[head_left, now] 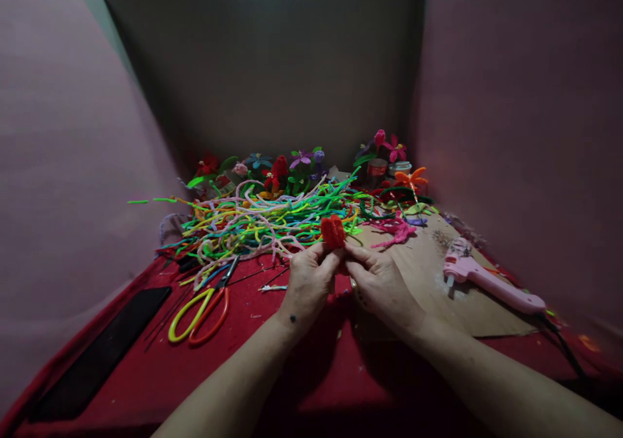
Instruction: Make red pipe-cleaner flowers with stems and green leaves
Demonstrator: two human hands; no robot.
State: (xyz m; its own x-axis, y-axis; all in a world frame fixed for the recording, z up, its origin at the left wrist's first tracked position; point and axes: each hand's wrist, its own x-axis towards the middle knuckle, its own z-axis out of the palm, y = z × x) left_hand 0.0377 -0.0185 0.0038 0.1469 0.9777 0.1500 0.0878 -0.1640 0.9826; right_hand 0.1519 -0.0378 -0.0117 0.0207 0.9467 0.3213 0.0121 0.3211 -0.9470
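red fuzzy piece (333, 231), pinched by left hand (309, 279) and right hand (382, 285)
squeezing harder could crush it above the fingers (331, 263)

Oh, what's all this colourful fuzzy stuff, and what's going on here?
A person is holding a red fuzzy piece up over a table covered in red cloth, with the fingers of the left hand and right hand meeting at its lower end. Beyond the hands lies a tangled pile of fuzzy stems, with fuzzy flowers behind it. Scissors lie on the person's left; a pink glue gun rests on a brown board to the right.
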